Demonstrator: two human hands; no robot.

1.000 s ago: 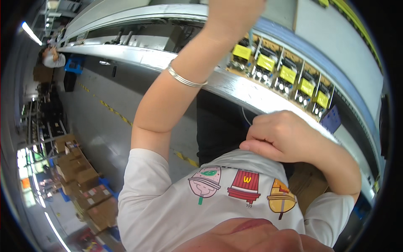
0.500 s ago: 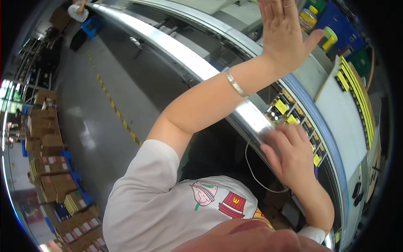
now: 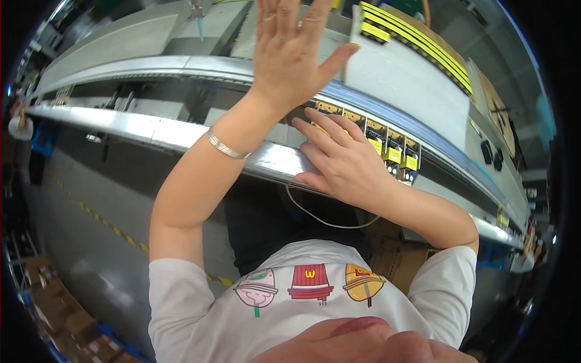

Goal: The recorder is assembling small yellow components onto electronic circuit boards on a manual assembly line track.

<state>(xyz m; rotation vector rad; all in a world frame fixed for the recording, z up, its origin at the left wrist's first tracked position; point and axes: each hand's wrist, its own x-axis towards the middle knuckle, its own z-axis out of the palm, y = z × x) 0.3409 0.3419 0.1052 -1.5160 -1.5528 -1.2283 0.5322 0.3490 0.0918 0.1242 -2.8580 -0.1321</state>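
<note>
My left hand (image 3: 290, 54) is raised high with the palm flat and the fingers spread, holding nothing; a silver bracelet (image 3: 227, 146) sits on its wrist. My right hand (image 3: 345, 163) lies flat, fingers apart, on the edge of a long metal conveyor rail (image 3: 151, 133). Its fingertips touch the first of a row of circuit boards with yellow parts (image 3: 393, 145) that stand along the line. Whether anything lies under the palm is hidden.
A grey box with yellow stripes (image 3: 411, 66) stands behind the boards. A white cable (image 3: 321, 219) hangs under the rail. Yellow-black tape (image 3: 109, 224) marks the grey floor on the left, with cardboard boxes (image 3: 54, 314) at lower left.
The view has swung toward the conveyor. My right hand went from my chest up to the rail by the boards. My left hand stayed raised and spread its fingers.
</note>
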